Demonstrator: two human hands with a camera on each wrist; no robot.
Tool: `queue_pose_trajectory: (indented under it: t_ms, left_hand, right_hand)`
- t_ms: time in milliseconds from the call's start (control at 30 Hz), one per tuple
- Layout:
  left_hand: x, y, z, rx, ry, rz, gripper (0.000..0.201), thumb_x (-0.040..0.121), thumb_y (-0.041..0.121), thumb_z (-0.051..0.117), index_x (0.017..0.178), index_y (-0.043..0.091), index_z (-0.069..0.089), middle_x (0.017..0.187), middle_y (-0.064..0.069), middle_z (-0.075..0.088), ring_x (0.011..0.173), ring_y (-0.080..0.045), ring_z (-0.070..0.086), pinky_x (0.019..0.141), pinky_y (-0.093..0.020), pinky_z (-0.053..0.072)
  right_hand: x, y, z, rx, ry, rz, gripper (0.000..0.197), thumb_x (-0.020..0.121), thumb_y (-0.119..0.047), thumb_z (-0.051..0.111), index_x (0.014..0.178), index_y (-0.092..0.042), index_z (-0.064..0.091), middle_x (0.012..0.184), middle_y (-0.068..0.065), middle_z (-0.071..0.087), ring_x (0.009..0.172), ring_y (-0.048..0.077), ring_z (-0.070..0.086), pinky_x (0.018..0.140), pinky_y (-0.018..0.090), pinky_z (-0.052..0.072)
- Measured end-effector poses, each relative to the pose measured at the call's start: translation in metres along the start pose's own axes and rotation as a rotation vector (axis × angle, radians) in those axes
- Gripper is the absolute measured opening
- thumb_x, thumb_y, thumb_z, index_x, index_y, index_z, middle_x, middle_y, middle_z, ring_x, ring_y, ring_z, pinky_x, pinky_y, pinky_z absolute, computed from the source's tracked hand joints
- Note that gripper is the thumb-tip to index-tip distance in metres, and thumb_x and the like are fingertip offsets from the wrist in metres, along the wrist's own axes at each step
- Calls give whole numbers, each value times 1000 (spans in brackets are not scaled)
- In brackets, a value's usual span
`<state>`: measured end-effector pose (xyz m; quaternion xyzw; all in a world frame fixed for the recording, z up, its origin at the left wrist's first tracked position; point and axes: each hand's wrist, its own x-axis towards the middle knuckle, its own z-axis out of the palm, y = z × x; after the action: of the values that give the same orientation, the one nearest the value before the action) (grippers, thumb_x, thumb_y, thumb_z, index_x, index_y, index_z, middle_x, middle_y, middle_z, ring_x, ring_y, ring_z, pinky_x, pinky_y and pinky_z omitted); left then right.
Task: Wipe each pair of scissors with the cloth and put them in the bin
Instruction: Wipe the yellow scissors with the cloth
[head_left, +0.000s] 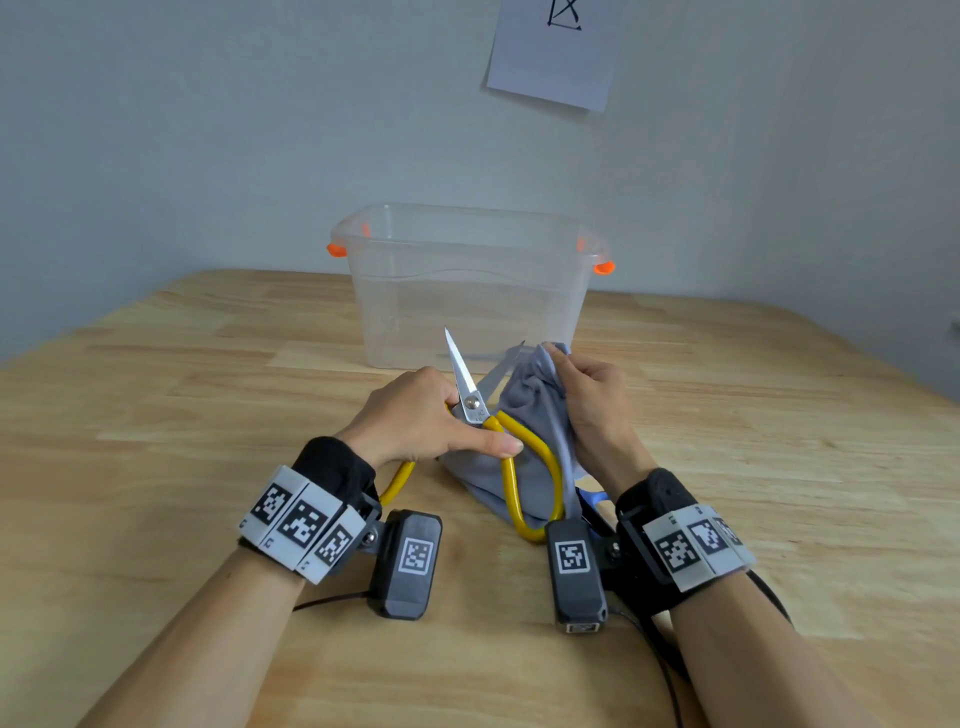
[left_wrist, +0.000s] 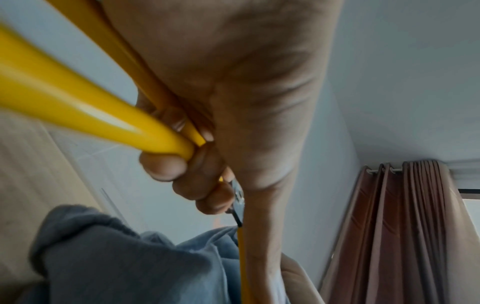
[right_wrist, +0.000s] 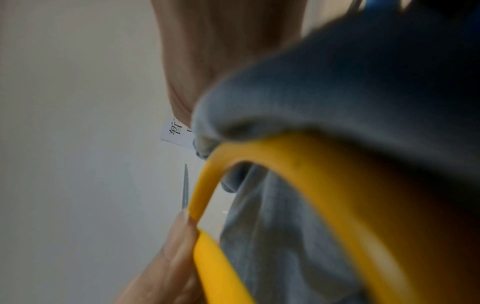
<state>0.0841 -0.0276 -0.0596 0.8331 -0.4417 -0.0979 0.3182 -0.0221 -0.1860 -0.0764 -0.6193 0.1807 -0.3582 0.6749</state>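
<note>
Yellow-handled scissors (head_left: 470, 400) are held blades-up and spread apart over the table, in front of the clear bin (head_left: 467, 291). My left hand (head_left: 421, 421) grips them near the pivot, fingers curled round a yellow handle (left_wrist: 103, 115), thumb lying across the other handle. My right hand (head_left: 587, 400) holds the grey cloth (head_left: 524, 415) bunched round the right blade, whose tip pokes out above the cloth. The cloth (right_wrist: 337, 102) drapes behind the yellow handle loop (right_wrist: 285, 164). The left blade (right_wrist: 185, 185) stands bare.
The bin stands at the back middle of the wooden table (head_left: 182, 389), with orange clips (head_left: 336, 250) on its sides. A blue-handled object (head_left: 592, 499) peeks from under the cloth by my right wrist. A paper sheet (head_left: 556, 52) hangs on the wall.
</note>
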Motion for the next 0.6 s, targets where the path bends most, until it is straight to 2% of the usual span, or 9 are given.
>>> queue_pose_trajectory:
  t_ms: [100,200,267,333,400,433,500,567,600]
  left_hand:
    - [-2,0,-2,-43,31,-16,92,40,88,73,76,3,69,53,3,44,55,-11,40,59,-35,29]
    - [-4,2,-5,-126,89,-21,70,51,73,83,51,13,46,45,8,37,50,-13,38,58,-34,29]
    - [-3,2,-5,-189,140,-20,76,48,75,81,54,6,50,47,5,37,50,-14,41,57,-35,32]
    - [-2,1,-6,-234,189,-32,79,47,74,80,57,0,57,45,6,36,48,-14,41,55,-35,34]
    - [-2,2,-8,-288,252,-48,68,52,66,86,41,14,44,42,8,31,45,-15,38,55,-34,34]
    - [-2,3,-9,-314,277,-54,71,54,62,88,39,18,34,41,8,28,44,-16,36,55,-35,34]
    - [-3,5,-11,-344,328,-73,75,55,57,90,38,22,27,42,8,25,45,-17,34,54,-35,33]
    - [-3,6,-13,-363,378,-107,73,55,54,91,34,21,29,41,9,26,46,-17,34,55,-35,33]
    - [-3,6,-14,-374,401,-124,72,54,54,91,34,21,30,41,9,27,48,-18,34,56,-36,33]
  right_hand:
    - [0,-1,1,-14,-46,85,43,100,-18,58,91,24,59,81,27,60,70,31,58,58,31,50]
    - [-2,-4,1,-29,-89,161,27,98,-15,61,88,10,66,73,18,67,61,21,65,54,27,54]
    - [-3,-6,1,-52,-93,173,19,96,-11,62,83,2,63,71,16,64,61,22,63,54,28,54]
    - [-3,-7,1,-96,-73,166,11,93,-7,65,92,4,63,80,19,63,66,23,63,56,28,55]
    - [-2,-6,1,-153,-67,169,20,91,-9,67,100,8,64,85,19,65,68,20,65,55,25,54]
    - [-1,-6,1,-200,-64,173,28,91,-14,68,103,11,64,86,18,66,70,19,64,55,24,54]
    - [-1,-7,1,-268,-55,171,45,93,-32,67,102,12,66,84,17,65,71,18,63,58,24,51]
    - [-1,-9,-1,-324,-15,156,54,96,-47,59,82,4,67,73,16,62,67,17,57,58,27,47]
    - [-1,-9,-2,-375,18,137,58,97,-53,54,68,-3,61,65,12,57,63,18,51,58,30,42]
